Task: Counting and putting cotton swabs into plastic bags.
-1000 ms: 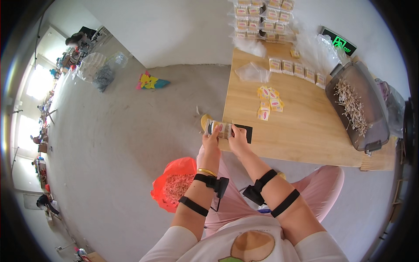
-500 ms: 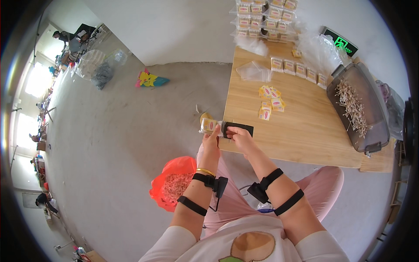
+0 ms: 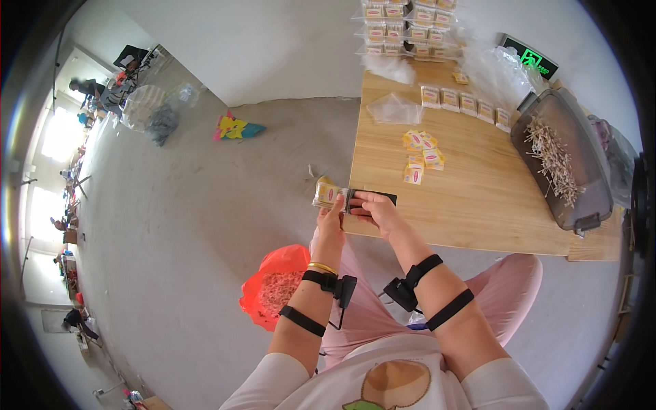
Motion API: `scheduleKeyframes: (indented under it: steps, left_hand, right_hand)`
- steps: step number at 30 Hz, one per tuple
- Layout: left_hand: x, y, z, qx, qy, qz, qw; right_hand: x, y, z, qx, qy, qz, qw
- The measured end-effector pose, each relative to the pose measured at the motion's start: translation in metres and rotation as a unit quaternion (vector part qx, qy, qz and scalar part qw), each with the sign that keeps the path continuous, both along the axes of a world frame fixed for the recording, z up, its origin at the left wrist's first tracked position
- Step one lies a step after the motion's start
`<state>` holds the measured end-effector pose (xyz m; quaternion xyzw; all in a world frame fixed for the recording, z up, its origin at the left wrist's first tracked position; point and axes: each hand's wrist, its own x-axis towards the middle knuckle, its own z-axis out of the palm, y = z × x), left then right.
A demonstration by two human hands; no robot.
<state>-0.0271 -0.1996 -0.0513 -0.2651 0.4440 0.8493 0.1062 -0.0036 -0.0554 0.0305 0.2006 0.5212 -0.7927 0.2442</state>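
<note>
My left hand (image 3: 331,217) is closed around a small clear packet of cotton swabs (image 3: 326,194) with a yellow and white card, its thumb on top. The packet's right end meets a black flat block (image 3: 388,199) at the table's left edge. Over that block lies my right hand (image 3: 374,209), fingers stretched out and slightly apart, the tips beside the packet's end. What lies under those fingers is hidden. On the wooden table (image 3: 471,205) rest several loose yellow and white cards (image 3: 424,152). A row of filled packets (image 3: 467,104) stands farther back.
A grey plastic bin (image 3: 570,164) of loose cotton swabs stands at the table's right. Stacked packets (image 3: 410,31) and clear bags (image 3: 396,109) are at the back. A red bag (image 3: 273,287) of swabs sits on the floor. Several people work far left.
My right hand's fingers have gone from bunched together to stretched out over the black block. My left hand keeps the packet in nearly the same place.
</note>
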Motion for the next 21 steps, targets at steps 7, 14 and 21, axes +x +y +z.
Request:
scheduleKeyframes:
  steps: [7, 14, 21]
  left_hand:
    - [0.002, -0.001, 0.001, 0.009, -0.008, -0.007, 1.0]
    - [0.001, -0.007, -0.001, 0.015, -0.002, -0.011, 1.0]
    - [0.004, 0.006, 0.012, 0.004, 0.006, -0.013, 1.0]
  right_hand:
    - [0.003, 0.008, 0.004, -0.031, -0.029, -0.013, 0.999]
    - [0.004, 0.008, 0.002, -0.008, -0.026, 0.004, 1.0]
    - [0.007, 0.009, -0.009, -0.033, 0.005, -0.009, 0.999]
